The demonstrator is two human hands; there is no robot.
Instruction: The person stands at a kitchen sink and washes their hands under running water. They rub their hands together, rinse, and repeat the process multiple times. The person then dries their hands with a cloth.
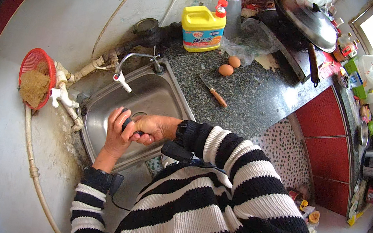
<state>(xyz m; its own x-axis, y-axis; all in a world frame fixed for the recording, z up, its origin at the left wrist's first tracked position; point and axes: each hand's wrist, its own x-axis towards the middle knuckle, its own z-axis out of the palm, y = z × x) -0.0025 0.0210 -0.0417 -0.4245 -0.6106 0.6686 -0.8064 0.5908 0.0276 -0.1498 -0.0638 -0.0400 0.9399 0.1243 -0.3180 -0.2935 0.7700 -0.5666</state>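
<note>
Over the stainless steel sink [99,118], my left hand [118,135] and my right hand [152,129] meet around a dark, rounded object [126,124]. Fingers cover much of it, so its kind cannot be told. Both hands look wet. Above them the faucet [123,81] with a white nozzle reaches over the basin, and a thin stream seems to leave it. On the speckled stone counter to the right lies a knife with a wooden handle [219,98]. Two brown eggs [226,70] rest together behind the knife.
A yellow detergent jug [202,30] stands near the wall, beside a clear plastic bag [252,39]. A lidded wok [309,21] sits on the stove, its handle [313,65] jutting past the edge. Left of the sink are white pipes [66,98] and a red basket [38,54].
</note>
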